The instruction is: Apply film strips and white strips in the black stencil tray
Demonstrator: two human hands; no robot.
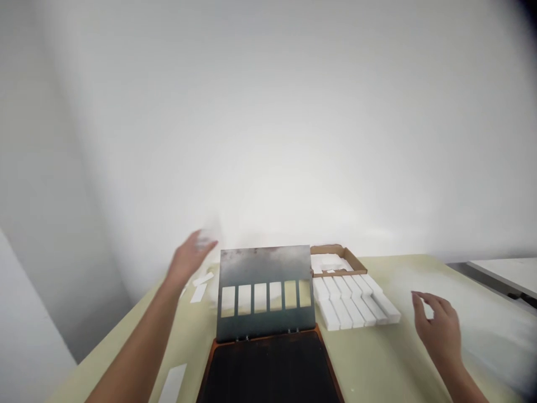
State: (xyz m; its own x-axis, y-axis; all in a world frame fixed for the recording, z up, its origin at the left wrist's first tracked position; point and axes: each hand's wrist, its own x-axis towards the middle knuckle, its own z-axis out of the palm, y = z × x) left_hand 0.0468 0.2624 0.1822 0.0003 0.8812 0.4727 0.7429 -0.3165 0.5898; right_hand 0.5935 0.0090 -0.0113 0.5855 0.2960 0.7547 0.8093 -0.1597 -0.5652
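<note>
My left hand point(191, 258) is raised beyond the left edge of an upright dark metal frame plate point(262, 330). Its fingers are closed on a thin pale piece point(208, 232), smeared by motion. The plate has a row of rectangular windows; several show white behind them, and the two at the right show the table's colour. It is hinged to a black flat base point(268, 372) with an orange-brown rim. Over the right side of the table, my right hand point(440, 330) has its thumb and fingertips curled together. A white patch shows inside that curl, and I cannot make out whether it is held.
White narrow boxes point(350, 302) lie in stepped rows right of the plate. Behind them sits a brown cardboard tray point(356, 261) with white pieces. White strips point(198, 293) and another white strip point(173, 384) lie on the yellowish table point(377, 358). A wall stands behind.
</note>
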